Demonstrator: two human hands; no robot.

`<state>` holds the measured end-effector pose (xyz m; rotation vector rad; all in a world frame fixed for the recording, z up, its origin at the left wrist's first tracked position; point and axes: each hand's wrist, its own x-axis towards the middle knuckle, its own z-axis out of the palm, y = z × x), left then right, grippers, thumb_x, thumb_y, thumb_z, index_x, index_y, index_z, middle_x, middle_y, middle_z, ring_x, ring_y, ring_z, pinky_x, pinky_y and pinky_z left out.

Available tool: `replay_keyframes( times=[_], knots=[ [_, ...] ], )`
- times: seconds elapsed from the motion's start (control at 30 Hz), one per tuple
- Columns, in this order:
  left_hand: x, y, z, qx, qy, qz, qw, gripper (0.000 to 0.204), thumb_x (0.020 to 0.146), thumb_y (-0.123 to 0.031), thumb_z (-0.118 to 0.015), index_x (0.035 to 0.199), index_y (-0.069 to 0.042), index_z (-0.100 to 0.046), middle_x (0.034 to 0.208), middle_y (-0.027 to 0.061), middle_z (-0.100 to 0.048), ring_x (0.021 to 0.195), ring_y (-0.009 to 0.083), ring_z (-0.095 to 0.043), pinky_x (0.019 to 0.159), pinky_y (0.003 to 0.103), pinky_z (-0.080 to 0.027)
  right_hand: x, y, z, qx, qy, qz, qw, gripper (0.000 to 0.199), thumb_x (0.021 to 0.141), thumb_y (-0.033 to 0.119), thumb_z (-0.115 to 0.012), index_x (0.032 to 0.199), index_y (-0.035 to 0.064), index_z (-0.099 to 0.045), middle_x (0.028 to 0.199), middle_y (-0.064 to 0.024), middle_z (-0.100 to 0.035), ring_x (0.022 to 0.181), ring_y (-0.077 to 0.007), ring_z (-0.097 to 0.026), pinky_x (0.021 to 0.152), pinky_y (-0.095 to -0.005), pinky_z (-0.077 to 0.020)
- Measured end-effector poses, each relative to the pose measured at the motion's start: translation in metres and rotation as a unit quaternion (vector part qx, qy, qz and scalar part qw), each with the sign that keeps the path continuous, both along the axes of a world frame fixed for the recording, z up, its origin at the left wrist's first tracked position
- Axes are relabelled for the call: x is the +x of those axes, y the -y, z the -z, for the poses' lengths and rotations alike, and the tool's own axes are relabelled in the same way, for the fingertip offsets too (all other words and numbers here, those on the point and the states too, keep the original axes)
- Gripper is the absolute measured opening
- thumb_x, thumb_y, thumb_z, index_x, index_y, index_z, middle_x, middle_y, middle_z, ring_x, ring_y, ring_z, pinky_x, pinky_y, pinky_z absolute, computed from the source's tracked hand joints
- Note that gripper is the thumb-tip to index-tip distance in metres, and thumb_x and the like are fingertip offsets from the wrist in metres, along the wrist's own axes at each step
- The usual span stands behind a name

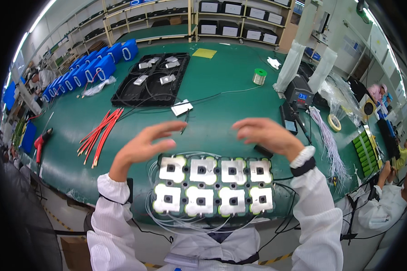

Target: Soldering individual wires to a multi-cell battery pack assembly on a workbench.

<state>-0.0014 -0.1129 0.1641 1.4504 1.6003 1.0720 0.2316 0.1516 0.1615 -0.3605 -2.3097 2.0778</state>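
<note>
My left hand [145, 143] hovers over the table with its fingers stretched and thumb apart, holding nothing. Its fingertips come close to a thin dark pen-like tool [184, 127]. Across from it, my right hand [272, 136] is raised with fingers spread and slightly bent, also without anything in it. Between my forearms, at the near table edge, lies a battery pack [217, 185] with two rows of silver-white plates, each with a dark centre. Thin white wires [156, 210] run along its left and near sides. Behind the tool lies a small white card-like piece [182, 108].
Red wires [105, 133] lie left, near a red heat gun [40, 144]. Farther back are blue packs [83, 72] and a black tray [151, 92]. Rightward are a solder spool [259, 77], a soldering station [299, 95], white wires [325, 140] and a green cell pack [364, 151]. A co-worker's arm [375, 207] shows.
</note>
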Motion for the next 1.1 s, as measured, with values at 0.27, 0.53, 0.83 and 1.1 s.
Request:
replay_keyframes(
  times=[0.27,0.53,0.83,1.1],
  knots=[
    [0.0,0.117,0.059,0.027,0.074,-0.036,0.996,0.118,0.058,-0.03,-0.088,0.147,-0.005,-0.015,0.15,0.0135,-0.025,0.138,0.0265,-0.025,0.111,0.045,-0.025,0.137,0.061,0.041,-0.073,-0.296,0.281,0.91,0.052,0.091,0.03,-0.056,0.13,-0.0011,-0.041,0.118,-0.0098,-0.052,0.118,-0.0236,-0.048,0.101,-0.0404,-0.0372],
    [0.04,0.149,0.075,0.016,-0.047,-0.086,0.995,0.094,0.071,-0.029,-0.079,0.144,-0.003,-0.025,0.143,0.016,-0.034,0.133,0.0282,-0.033,0.11,0.042,-0.029,0.178,0.14,0.097,-0.001,-0.202,0.268,0.942,0.093,0.073,0.031,-0.075,0.144,0.0037,-0.022,0.145,-0.0158,-0.028,0.138,-0.0303,-0.025,0.111,-0.0442,-0.0223],
    [0.056,0.106,0.085,0.07,0.003,-0.038,0.997,0.135,0.051,-0.031,-0.091,0.147,-0.001,0.0,0.153,0.017,-0.01,0.142,0.0278,-0.014,0.114,0.04,-0.02,0.174,0.135,0.118,0.006,-0.207,0.232,0.95,0.098,0.073,0.02,-0.076,0.147,0.004,-0.013,0.151,-0.0155,-0.019,0.141,-0.0285,-0.017,0.113,-0.042,-0.0172],
    [0.046,0.085,0.091,-0.009,0.053,-0.028,0.998,0.155,0.037,-0.035,-0.095,0.146,-0.001,0.01,0.152,0.0161,-0.012,0.139,0.023,-0.016,0.113,0.035,-0.015,0.15,0.094,0.093,0.157,-0.147,0.124,0.969,0.124,0.059,0.023,-0.087,0.148,0.0039,-0.003,0.153,-0.0163,-0.015,0.141,-0.028,-0.016,0.113,-0.0406,-0.0171]
  ],
)
